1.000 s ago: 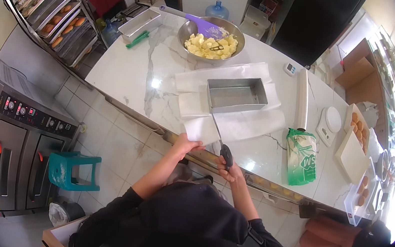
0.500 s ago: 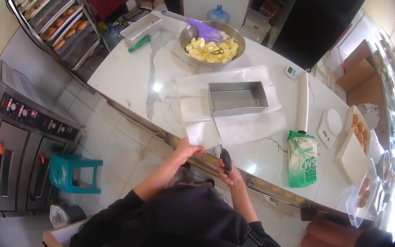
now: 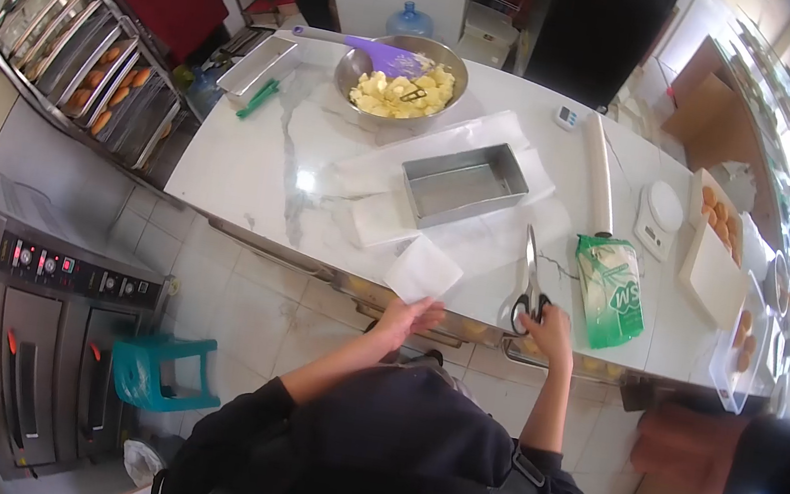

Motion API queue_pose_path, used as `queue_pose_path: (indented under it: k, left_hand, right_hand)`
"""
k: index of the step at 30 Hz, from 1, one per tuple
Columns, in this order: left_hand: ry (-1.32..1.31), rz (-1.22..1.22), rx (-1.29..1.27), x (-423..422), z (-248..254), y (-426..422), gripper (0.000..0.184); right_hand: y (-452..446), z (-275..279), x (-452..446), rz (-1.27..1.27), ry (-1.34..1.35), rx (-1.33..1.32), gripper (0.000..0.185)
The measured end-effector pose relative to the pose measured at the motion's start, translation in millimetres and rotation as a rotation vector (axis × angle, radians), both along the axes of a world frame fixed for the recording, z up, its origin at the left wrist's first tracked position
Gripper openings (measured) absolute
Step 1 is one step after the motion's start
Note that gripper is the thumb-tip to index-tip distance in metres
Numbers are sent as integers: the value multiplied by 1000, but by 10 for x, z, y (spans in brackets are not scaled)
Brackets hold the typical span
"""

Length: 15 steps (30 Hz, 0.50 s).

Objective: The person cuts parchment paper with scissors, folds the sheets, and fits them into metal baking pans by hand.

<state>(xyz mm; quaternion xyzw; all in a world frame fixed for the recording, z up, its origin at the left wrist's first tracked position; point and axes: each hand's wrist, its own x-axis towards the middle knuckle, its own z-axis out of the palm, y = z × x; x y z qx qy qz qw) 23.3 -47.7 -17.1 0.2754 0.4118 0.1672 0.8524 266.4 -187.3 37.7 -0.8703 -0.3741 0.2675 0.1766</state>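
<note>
My left hand (image 3: 408, 323) is at the front edge of the table, closed on the lower corner of a small cut piece of white parchment paper (image 3: 424, 270). To the right, my right hand (image 3: 547, 329) has its fingers at the black handles of a pair of scissors (image 3: 531, 266). The blades point away from me over the tabletop. Beyond both hands, a rectangular metal loaf pan (image 3: 465, 184) sits on larger parchment sheets (image 3: 517, 244). Another paper piece (image 3: 384, 220) lies left of the pan.
A steel bowl (image 3: 347, 73) holds pale yellow lumps and a purple spatula (image 3: 396, 60). Another pan (image 3: 259, 64) and a green tool (image 3: 259, 100) lie far left. Right are a paper roll (image 3: 600, 175), timer (image 3: 566, 117), green-white bag (image 3: 610, 292) and scale (image 3: 659, 219).
My right hand has carried the scissors right, away from the paper, and onto the tabletop. The small piece in my left hand now lies apart from the blades. The view has shifted slightly.
</note>
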Motion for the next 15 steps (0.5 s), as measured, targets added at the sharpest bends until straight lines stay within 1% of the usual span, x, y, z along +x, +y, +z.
queue_pose_path:
  k: [2, 5, 6, 9, 11, 13, 15]
  left_hand:
    - [-21, -71, -45, 63, 36, -50, 33]
    - [-20, -69, 17, 85, 15, 28, 35]
    - [-18, -69, 25, 80, 28, 59, 35]
    - [-19, -92, 58, 45, 89, 121, 34]
    - [-22, -147, 96, 3, 108, 139, 35]
    - [-4, -189, 133, -32, 83, 133, 34]
    - [47, -252, 179, -41, 124, 206, 33]
  right_hand:
    - [97, -138, 25, 15, -267, 56, 38]
    - [213, -291, -84, -112, -512, -77, 42]
    - [261, -170, -153, -149, -445, -143, 44]
    - [283, -25, -463, -251, -616, 125, 41]
    - [402, -53, -723, -242, -323, 417, 37]
    - [629, -222, -945, -231, 331, 329, 36]
    - [887, -496, -1192, -335, 763, 436, 32]
